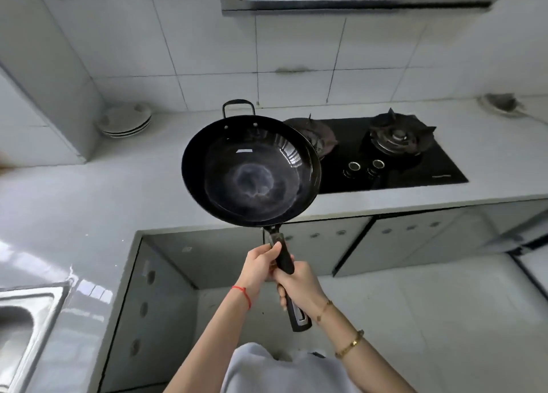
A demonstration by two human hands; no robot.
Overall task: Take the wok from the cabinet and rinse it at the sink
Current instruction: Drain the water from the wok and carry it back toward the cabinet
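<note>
White counters wrap this corner kitchen. Nearest me, my right hand (299, 286) grips the wok's (251, 170) long handle (289, 283) midway and my left hand (261, 263) wraps it closer to the bowl (two hands, I'd guess, because it's heavy). It hangs level in the air, bowl up, handle running back toward me, loop handle pointing at the wall, hob (415, 167) behind. Sink (32, 309) lies to my left.

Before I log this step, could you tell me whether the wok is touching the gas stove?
Apart. In the head view both hands, left hand and right hand, hold the wok by its handle in mid-air, nearer the camera than the gas stove.
</note>
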